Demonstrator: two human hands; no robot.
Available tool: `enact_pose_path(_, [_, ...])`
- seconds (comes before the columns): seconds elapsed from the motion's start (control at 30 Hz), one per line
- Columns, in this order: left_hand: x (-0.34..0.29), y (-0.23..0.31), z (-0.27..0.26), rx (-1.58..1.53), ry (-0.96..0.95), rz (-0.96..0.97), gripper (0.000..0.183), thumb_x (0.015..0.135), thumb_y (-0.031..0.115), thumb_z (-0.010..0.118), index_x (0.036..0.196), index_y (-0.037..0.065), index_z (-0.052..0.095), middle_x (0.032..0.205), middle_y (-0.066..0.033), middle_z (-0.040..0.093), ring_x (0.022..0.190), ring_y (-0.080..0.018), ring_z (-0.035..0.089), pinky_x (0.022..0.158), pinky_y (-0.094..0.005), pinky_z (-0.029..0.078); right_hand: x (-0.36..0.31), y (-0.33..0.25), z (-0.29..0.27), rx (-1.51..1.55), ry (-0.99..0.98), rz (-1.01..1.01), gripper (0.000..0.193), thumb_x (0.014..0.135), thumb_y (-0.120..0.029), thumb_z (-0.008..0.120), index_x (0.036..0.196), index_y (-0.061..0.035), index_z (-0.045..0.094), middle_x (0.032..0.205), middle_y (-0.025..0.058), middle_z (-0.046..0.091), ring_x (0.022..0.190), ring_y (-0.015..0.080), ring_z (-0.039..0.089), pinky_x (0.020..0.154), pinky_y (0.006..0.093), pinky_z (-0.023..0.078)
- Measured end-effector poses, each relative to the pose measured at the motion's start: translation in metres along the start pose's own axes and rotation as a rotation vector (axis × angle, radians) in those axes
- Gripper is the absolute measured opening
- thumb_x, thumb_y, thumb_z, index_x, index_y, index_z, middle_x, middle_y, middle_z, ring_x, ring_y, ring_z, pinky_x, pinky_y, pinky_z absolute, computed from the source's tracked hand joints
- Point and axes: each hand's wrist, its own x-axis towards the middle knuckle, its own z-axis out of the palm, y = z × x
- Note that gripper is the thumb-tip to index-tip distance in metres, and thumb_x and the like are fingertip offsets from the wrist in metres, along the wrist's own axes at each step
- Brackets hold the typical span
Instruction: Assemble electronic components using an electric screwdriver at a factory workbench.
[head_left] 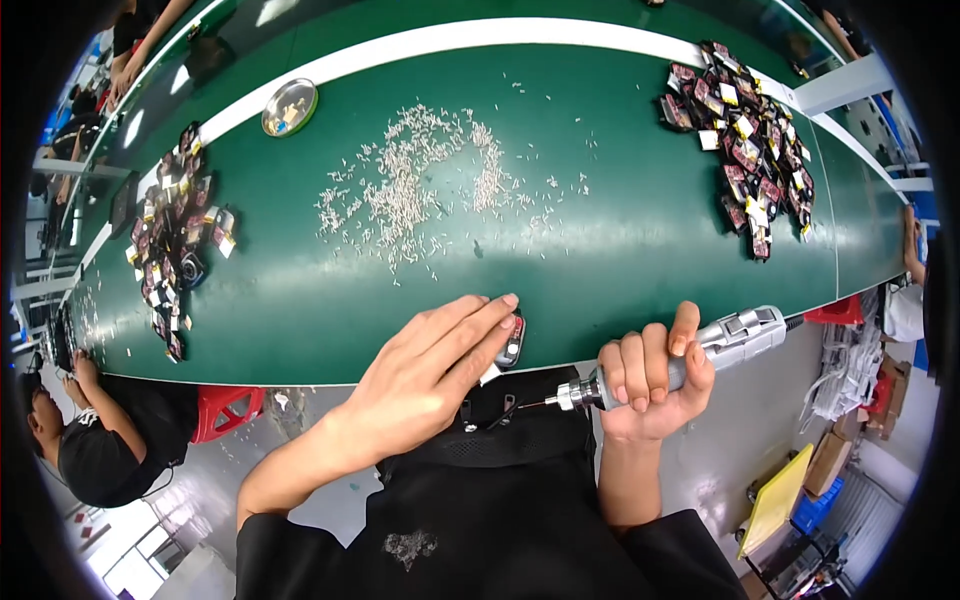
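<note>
My left hand (pixel 425 375) is at the near edge of the green table, its fingers long and pressed together along a small black-and-red electronic unit (pixel 512 340). The thumb is hidden, and the hand covers part of the unit. A white tab (pixel 490 374) shows at the unit's lower end. In my right hand (pixel 655 380) is a grey electric screwdriver (pixel 740 338), fingers wrapped round its body. Its silver chuck and thin bit point left, just off the table edge in front of my dark clothing, apart from the unit.
Many small pale screws (pixel 405 190) lie scattered mid-table. A round metal dish (pixel 290 107) holds small pieces. Heaps of similar units stand at left (pixel 170 240) and right (pixel 745 140). A co-worker (pixel 110 440) sits at left, near a red stool (pixel 228 412).
</note>
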Motion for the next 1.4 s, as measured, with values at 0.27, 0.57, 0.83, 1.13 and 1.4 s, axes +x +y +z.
enact_pose_path(0.27, [0.007, 0.004, 0.004, -0.012, 0.050, 0.003, 0.037, 0.060, -0.006, 0.064, 0.097, -0.007, 0.062, 0.106, -0.0140, 0.061, 0.091, -0.0290, 0.059, 0.069, -0.0350, 0.053, -0.019, 0.022, 0.012, -0.096, -0.026, 0.128, 0.011, 0.091, -0.018, 0.041, 0.086, -0.0078, 0.042, 0.048, -0.0010, 0.036, 0.038, 0.0106, 0.035, 0.046, 0.0285, 0.038])
enact_pose_path(0.57, [0.006, 0.008, 0.016, 0.293, 0.103, 0.151, 0.033, 0.063, 0.002, 0.062, 0.094, -0.011, 0.061, 0.101, -0.0196, 0.061, 0.086, -0.0291, 0.062, 0.062, -0.0319, 0.054, -0.035, 0.051, 0.018, -0.205, 0.141, 0.141, 0.006, 0.091, -0.012, 0.043, 0.091, -0.0058, 0.043, 0.053, 0.0035, 0.041, 0.043, 0.0145, 0.041, 0.046, 0.0306, 0.039])
enact_pose_path(0.83, [-0.001, 0.004, 0.019, 0.284, 0.088, 0.159, 0.032, 0.064, 0.005, 0.063, 0.090, -0.013, 0.064, 0.101, -0.0236, 0.062, 0.090, -0.0293, 0.059, 0.070, -0.0310, 0.054, -0.011, 0.013, 0.024, -0.225, -0.105, 0.166, 0.009, 0.090, -0.014, 0.042, 0.090, -0.0050, 0.041, 0.050, 0.0019, 0.037, 0.038, 0.0115, 0.034, 0.042, 0.0284, 0.037])
enact_pose_path(1.13, [-0.008, 0.011, 0.018, 0.216, 0.005, 0.090, 0.043, 0.063, -0.002, 0.065, 0.103, -0.015, 0.058, 0.113, -0.0243, 0.058, 0.097, -0.0340, 0.059, 0.075, -0.0366, 0.055, 0.045, -0.012, 0.044, -0.456, -0.350, -0.001, 0.026, 0.098, -0.032, 0.041, 0.091, -0.0083, 0.047, 0.052, -0.0026, 0.039, 0.042, 0.0079, 0.038, 0.048, 0.0245, 0.035])
enact_pose_path(1.4, [-0.008, 0.011, 0.019, 0.201, 0.001, 0.078, 0.045, 0.060, -0.002, 0.061, 0.102, -0.015, 0.059, 0.113, -0.0238, 0.058, 0.098, -0.0342, 0.059, 0.076, -0.0361, 0.054, 0.047, 0.002, 0.034, -0.492, -0.268, 0.008, 0.026, 0.097, -0.032, 0.043, 0.086, -0.0087, 0.048, 0.051, -0.0034, 0.039, 0.041, 0.0071, 0.037, 0.047, 0.0244, 0.034])
